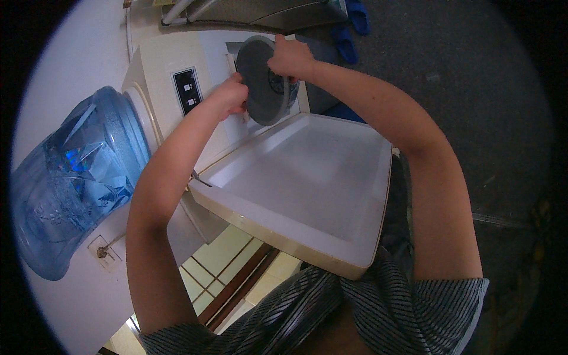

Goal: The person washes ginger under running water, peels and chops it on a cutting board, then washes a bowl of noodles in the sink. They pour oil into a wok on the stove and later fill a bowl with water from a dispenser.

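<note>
A round grey disc-shaped object (259,84) with a dark round mark stands tilted at the cabinet opening of a cream water dispenser (171,53). My right hand (293,57) grips its upper right rim. My left hand (230,95) is at its left edge with curled fingers; whether they grip the edge or something behind it, I cannot tell. Part of a patterned side shows at the disc's right. Below both hands the dispenser's door (319,164) hangs open, its white recessed inner face towards me. The cabinet's inside is mostly hidden.
A clear blue water bottle (84,177) sits on the dispenser's top, at the picture's left. A wall socket (104,253) with a plugged-in cord lies below it. Blue slippers (345,44) rest on the dark floor, near a metal-framed item (284,13) at the top.
</note>
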Available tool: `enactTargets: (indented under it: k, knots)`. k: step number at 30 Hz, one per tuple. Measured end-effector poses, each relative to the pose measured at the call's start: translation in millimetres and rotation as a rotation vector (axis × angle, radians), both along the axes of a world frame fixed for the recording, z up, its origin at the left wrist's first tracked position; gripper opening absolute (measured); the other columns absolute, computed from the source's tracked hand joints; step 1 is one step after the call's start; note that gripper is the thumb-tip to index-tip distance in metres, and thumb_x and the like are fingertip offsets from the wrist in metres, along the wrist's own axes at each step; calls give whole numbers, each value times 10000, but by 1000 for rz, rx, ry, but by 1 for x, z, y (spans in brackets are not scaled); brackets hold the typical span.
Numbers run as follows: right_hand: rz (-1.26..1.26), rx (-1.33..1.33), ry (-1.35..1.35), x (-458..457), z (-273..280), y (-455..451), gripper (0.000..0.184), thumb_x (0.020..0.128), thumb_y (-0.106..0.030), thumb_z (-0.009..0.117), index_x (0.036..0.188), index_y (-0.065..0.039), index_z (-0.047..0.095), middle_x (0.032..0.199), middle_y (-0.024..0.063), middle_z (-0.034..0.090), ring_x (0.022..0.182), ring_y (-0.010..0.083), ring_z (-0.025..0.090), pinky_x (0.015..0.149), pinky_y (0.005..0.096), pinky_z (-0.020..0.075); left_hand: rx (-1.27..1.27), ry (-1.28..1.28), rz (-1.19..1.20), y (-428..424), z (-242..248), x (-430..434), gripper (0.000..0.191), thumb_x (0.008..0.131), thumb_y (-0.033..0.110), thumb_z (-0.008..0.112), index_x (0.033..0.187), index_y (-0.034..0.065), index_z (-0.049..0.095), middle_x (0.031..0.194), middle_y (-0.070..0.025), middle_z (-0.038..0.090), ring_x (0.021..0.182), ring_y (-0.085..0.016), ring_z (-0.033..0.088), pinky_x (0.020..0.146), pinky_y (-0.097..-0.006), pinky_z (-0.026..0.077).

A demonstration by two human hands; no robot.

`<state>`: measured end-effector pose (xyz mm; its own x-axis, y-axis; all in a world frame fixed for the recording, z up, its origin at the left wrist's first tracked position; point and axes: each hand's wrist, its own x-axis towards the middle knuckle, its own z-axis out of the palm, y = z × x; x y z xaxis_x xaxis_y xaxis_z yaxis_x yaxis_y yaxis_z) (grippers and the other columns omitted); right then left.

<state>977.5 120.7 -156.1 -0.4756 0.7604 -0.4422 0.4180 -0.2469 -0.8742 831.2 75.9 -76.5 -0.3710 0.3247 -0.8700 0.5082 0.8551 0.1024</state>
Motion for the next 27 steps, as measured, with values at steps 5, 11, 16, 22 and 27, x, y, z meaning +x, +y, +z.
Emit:
enactTargets:
  k: [5, 11, 16, 22, 27]
  knots:
    - [-8, -6, -10, -2, 0, 0, 463, 714, -148, 527, 1142, 4, 441, 893, 229, 615, 634, 349, 639, 565, 389, 549, 7, -21, 26, 1, 3, 4, 714, 792, -51, 423, 1401, 131, 99, 719, -29, 510, 545, -96, 461, 450, -216, 369]
    - [-19, 36, -32, -3, -1, -1, 460, 716, -157, 529, 1139, 1, 443, 900, 229, 612, 637, 354, 638, 556, 390, 549, -17, -12, 13, 2, 2, 0, 726, 785, -51, 428, 1403, 135, 97, 721, -29, 507, 547, -97, 464, 450, -217, 373]
    - [-6, 11, -19, -2, 0, 0, 452, 710, -153, 523, 1127, 3, 446, 863, 223, 614, 624, 343, 639, 518, 390, 545, -34, -52, -32, 2, -1, -5, 726, 790, -38, 429, 1410, 156, 105, 723, -21, 508, 571, -105, 479, 496, -239, 410]
    - [-8, 15, -30, -5, -5, 0, 450, 711, -162, 520, 1127, -6, 449, 860, 222, 614, 609, 334, 638, 507, 379, 540, -9, 37, -25, 0, -4, -4, 649, 787, -47, 405, 1372, 154, 208, 749, -22, 510, 606, -110, 489, 514, -248, 421]
    - [-6, 80, -53, -8, -10, 1, 460, 713, -173, 523, 1136, -8, 448, 885, 227, 614, 629, 334, 640, 532, 384, 545, 6, 19, -32, 0, -3, -1, 596, 804, -29, 419, 1348, 146, 250, 737, -11, 496, 586, -105, 472, 500, -247, 406]
